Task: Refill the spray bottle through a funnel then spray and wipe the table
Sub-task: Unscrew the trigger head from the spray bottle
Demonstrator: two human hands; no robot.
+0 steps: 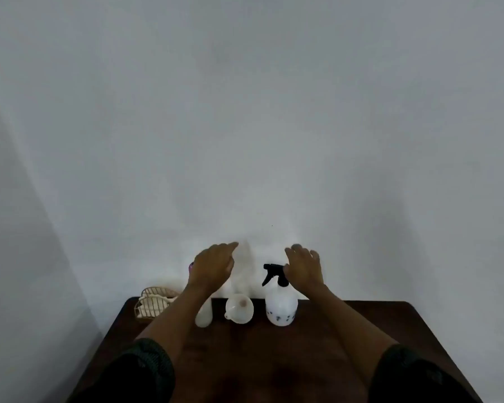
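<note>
My left hand (pixel 213 266) and right hand (pixel 303 269) hover open, fingers loose, holding nothing, above the far edge of the dark surface (pixel 274 359). The spray bottle (pixel 281 306) stands upright beneath my right hand. The funnel (pixel 239 309) is just left of it, and a white bottle (pixel 204 314) is further left.

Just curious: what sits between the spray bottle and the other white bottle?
A white funnel, resting apart from both on the table, per the head view.
</note>
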